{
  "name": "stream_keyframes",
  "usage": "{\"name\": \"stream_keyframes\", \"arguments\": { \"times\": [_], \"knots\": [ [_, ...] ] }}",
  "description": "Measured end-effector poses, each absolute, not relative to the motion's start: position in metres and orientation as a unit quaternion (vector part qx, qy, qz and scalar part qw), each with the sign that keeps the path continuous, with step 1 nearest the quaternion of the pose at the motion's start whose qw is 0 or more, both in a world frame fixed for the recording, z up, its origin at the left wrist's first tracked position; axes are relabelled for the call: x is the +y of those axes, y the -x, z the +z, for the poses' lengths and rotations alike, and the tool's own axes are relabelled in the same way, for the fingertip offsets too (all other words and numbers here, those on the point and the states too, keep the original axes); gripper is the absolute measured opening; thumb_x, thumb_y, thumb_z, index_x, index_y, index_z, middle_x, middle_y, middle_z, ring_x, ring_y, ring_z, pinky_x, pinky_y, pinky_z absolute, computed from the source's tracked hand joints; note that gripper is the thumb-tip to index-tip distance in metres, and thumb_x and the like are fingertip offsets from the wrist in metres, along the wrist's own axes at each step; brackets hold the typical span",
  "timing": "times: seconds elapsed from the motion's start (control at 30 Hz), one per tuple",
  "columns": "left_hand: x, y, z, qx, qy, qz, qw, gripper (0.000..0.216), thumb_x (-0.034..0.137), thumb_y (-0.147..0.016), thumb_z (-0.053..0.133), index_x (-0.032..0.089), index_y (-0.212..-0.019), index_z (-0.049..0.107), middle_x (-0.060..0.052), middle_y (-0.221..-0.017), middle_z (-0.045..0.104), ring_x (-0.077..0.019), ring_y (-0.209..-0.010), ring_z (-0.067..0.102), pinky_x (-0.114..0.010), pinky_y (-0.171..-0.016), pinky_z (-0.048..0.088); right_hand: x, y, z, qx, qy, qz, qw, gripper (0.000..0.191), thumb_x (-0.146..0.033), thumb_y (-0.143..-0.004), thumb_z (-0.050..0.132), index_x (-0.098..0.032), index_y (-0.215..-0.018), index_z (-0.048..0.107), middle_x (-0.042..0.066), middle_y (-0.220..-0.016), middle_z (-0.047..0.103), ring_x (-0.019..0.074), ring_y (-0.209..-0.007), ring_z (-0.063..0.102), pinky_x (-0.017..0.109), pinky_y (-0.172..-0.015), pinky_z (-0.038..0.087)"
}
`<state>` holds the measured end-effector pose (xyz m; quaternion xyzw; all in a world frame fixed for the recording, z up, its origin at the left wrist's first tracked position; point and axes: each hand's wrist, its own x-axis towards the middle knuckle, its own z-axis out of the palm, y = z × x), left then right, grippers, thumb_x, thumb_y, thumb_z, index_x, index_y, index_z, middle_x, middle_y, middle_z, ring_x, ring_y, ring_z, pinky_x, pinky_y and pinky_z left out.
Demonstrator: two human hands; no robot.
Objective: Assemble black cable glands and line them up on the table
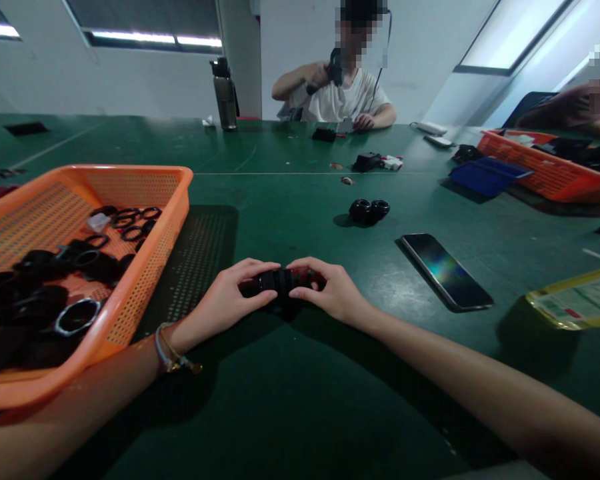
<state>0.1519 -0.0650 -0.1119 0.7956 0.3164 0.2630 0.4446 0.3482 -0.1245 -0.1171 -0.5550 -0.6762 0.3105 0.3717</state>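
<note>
Between my two hands, low over the green table (300,373), is a black cylindrical part (276,281) with a raised ring around it. My left hand (245,287) grips its left end, thumb in front and fingers behind. Around its right end my right hand (325,287) is closed in the same way, with the thumb and fingertips near the ring. The palms and fingers hide both ends of the part. Beyond my right hand, a pair of small black ring-shaped parts (369,211) stands on the table.
An orange basket (180,200) with black rings and cylinders stands left, beside my forearm. To the right lie a phone (445,270) and a yellow-edged container (575,300). Farther back are a blue tray (487,175), another orange basket (555,177), a bottle (225,97) and a seated person (345,93).
</note>
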Motion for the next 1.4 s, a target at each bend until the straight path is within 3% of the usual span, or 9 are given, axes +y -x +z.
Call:
{"name": "stream_keyframes", "arguments": {
  "times": [1.4],
  "knots": [
    [-0.0640,-0.1509,-0.1145,0.305,-0.810,0.263,0.426,0.038,0.033,-0.073,0.061,0.020,-0.109,0.064,-0.006,-0.103,0.060,-0.0188,-0.092,0.061,-0.034,-0.081,0.053,-0.1228,-0.3484,-0.1197,-0.674,0.548,0.331,0.369,0.026,-0.021,-0.074,0.067,-0.018,-0.099,0.063,-0.001,-0.079,0.066,0.0062,-0.051,0.042,0.020,-0.049,0.033]
  ]
}}
